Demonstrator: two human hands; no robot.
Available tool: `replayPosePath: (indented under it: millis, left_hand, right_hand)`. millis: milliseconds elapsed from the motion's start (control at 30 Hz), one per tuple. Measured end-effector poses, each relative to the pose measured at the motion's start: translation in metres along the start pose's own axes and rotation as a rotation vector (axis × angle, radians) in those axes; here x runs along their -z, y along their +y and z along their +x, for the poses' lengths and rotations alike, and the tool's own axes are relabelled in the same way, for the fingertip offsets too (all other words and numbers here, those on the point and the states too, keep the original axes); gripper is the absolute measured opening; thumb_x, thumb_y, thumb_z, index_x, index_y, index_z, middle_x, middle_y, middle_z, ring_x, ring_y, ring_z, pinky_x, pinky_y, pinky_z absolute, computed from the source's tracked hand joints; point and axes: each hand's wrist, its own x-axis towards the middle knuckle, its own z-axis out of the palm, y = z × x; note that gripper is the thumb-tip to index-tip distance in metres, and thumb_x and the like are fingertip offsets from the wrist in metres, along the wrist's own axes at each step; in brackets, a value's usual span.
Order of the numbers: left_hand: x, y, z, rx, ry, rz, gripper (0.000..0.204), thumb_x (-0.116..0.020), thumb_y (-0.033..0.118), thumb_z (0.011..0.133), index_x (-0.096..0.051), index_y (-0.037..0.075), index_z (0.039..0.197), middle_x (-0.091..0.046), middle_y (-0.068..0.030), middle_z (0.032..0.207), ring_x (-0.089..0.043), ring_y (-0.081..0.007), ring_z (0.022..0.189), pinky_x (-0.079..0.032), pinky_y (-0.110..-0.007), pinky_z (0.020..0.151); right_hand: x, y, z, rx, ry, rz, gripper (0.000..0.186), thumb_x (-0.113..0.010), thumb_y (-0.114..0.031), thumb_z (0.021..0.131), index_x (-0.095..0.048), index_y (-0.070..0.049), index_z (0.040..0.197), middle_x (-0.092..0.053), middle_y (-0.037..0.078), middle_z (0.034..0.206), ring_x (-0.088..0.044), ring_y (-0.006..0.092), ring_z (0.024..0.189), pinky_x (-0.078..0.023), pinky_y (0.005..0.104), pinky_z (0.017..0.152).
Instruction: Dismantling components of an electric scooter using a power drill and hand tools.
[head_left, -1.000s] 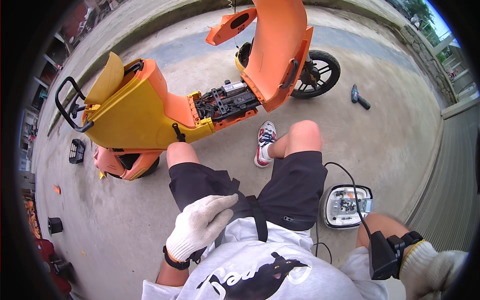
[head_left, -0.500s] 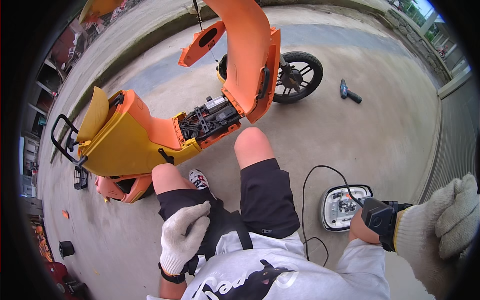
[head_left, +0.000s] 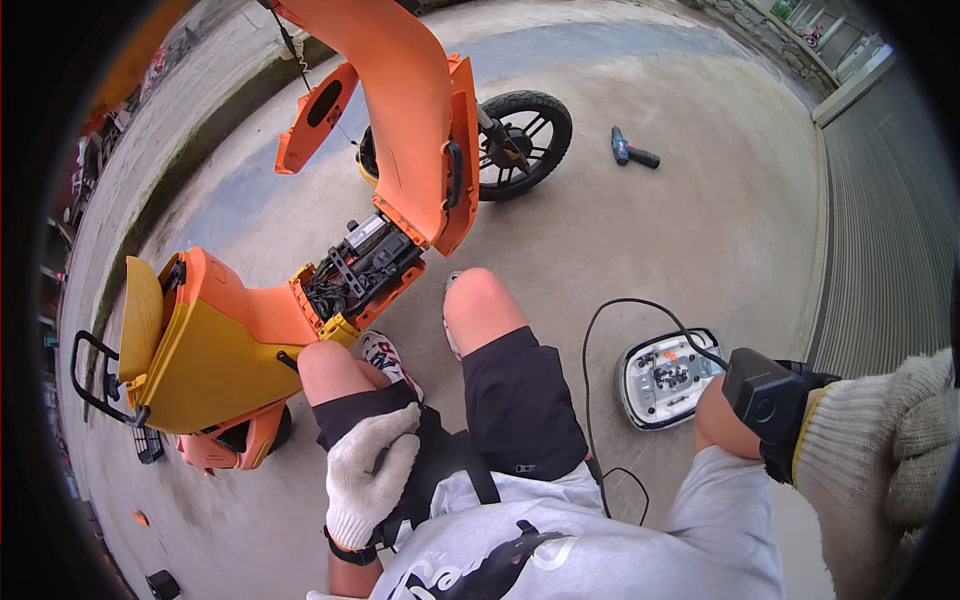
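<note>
My left hand, in a white knit glove, rests over the black shorts on my left thigh. Its thumb and fingers are apart, with nothing visible between them. At the right edge, my right hand is raised in a matching glove; its fingers curl closed, and whatever they may hold is out of sight. A black camera is strapped to that wrist, with a cable hanging from it. Before my knees stands an orange and yellow scooter, its floor section uncovered to show wiring and black parts.
A white tray-like shell holding several small dark fasteners lies beside my right knee. Farther off, a cordless drill lies on the concrete. An orange panel hangs by the scooter's front. A ribbed shutter borders the right side.
My view has turned to the right, so the scooter, drill and shell appear farther left. Both hands keep nearly the same pose.
</note>
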Motion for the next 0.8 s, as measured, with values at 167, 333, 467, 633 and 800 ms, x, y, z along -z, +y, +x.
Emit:
replayPosePath:
  millis: [167, 333, 467, 633, 800]
  left_hand:
    - [-0.003, -0.014, 0.017, 0.1, 0.027, -0.129, 0.024, -0.065, -0.004, 0.088, -0.072, -0.006, 0.111, -0.075, -0.0113, 0.095, -0.071, -0.0143, 0.088, -0.055, -0.027, 0.083]
    - [-0.01, -0.019, 0.033, 0.211, 0.037, -0.225, 0.023, -0.062, -0.003, 0.09, -0.071, -0.008, 0.112, -0.075, -0.0115, 0.094, -0.069, -0.0138, 0.085, -0.054, -0.025, 0.079]
    - [-0.006, -0.029, 0.031, 0.278, 0.094, -0.281, 0.025, -0.059, -0.001, 0.094, -0.069, -0.009, 0.115, -0.074, -0.0128, 0.098, -0.07, -0.0156, 0.086, -0.057, -0.027, 0.08]
    - [0.013, -0.054, 0.032, 0.252, 0.277, -0.188, 0.029, -0.055, 0.005, 0.1, -0.064, -0.009, 0.123, -0.071, -0.0134, 0.096, -0.07, -0.0178, 0.082, -0.059, -0.028, 0.074]
    - [0.022, -0.042, 0.037, 0.226, 0.494, -0.081, 0.036, -0.055, 0.021, 0.105, -0.062, -0.006, 0.126, -0.071, -0.0108, 0.087, -0.068, -0.0135, 0.067, -0.055, -0.026, 0.056]
  right_hand:
    - [-0.009, 0.011, -0.026, -0.066, 0.093, -0.204, 0.015, -0.072, -0.006, 0.085, -0.069, -0.003, 0.1, -0.067, 0.01, 0.074, -0.065, 0.0219, 0.061, -0.053, 0.0297, 0.059]
    - [-0.021, 0.065, -0.09, -0.457, 0.119, -0.553, 0.019, -0.071, -0.002, 0.086, -0.074, -0.001, 0.105, -0.07, 0.012, 0.076, -0.068, 0.0235, 0.063, -0.055, 0.0308, 0.06]
    - [-0.032, 0.134, -0.184, -0.855, -0.002, -0.582, 0.023, -0.072, -0.005, 0.087, -0.074, -0.002, 0.109, -0.073, 0.016, 0.086, -0.072, 0.0294, 0.072, -0.055, 0.0349, 0.064]
    - [-0.01, 0.144, -0.359, -1.409, -0.011, -0.683, 0.029, -0.065, -0.025, 0.093, -0.073, -0.006, 0.112, -0.074, 0.015, 0.09, -0.072, 0.0306, 0.081, -0.056, 0.0384, 0.076]
    - [0.006, 0.102, -0.494, -1.915, 0.371, -0.853, 0.038, -0.06, -0.033, 0.091, -0.074, -0.006, 0.113, -0.074, 0.019, 0.098, -0.071, 0.0365, 0.096, -0.054, 0.0448, 0.087]
